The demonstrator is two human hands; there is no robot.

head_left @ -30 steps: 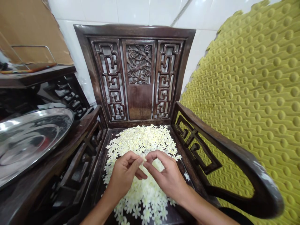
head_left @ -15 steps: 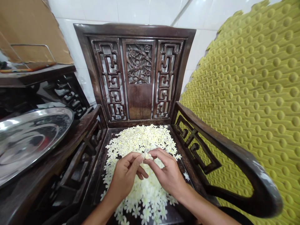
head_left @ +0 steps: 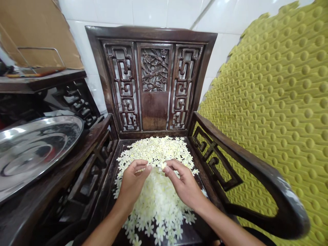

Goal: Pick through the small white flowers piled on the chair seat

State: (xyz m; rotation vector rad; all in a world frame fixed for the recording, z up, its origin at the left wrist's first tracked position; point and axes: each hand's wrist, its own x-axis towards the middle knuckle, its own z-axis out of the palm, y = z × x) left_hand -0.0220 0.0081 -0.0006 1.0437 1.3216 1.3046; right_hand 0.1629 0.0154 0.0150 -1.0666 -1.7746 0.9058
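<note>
Over the chair seat, my right hand pinches a small white flower with a pale yellow centre between thumb and fingertips. A short way to its left, my left hand has thumb and forefinger together. A small whitish bit shows at those fingertips, too small to name. The two hands are apart. Beneath and around them, a thick heap of loose white-and-yellow flowers covers much of the dark seat, and both hands hide part of it.
The carved wooden chair has a tall openwork back and two armrests. A round shiny metal tray rests at the left. A bumpy yellow-green foam mat stands at the right. Brown cardboard leans against the white tiled wall.
My hands were together at one flower and have now drawn apart. The flower is in the right fingers, and my left hand has shifted slightly left.
</note>
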